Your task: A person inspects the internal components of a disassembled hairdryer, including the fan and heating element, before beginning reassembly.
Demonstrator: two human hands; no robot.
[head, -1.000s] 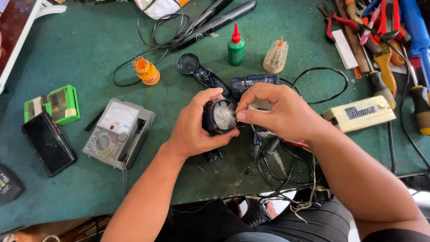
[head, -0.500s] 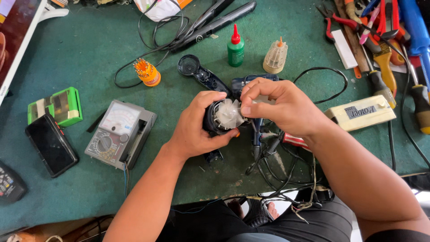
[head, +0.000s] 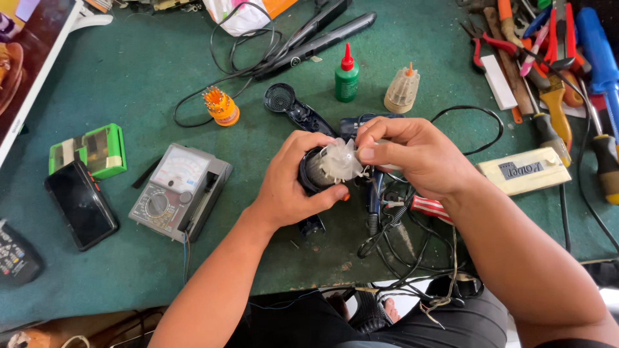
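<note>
My left hand [head: 293, 187] grips the black motor housing [head: 311, 173] near the tabletop's [head: 129, 90] front edge. My right hand [head: 412, 154] pinches the white fan impeller [head: 340, 161], partly out. Black grille [head: 280, 98] already off; wires remain attached.

Translucent white plastic fan [head: 340, 161], black plastic housing [head: 309, 174]
</note>
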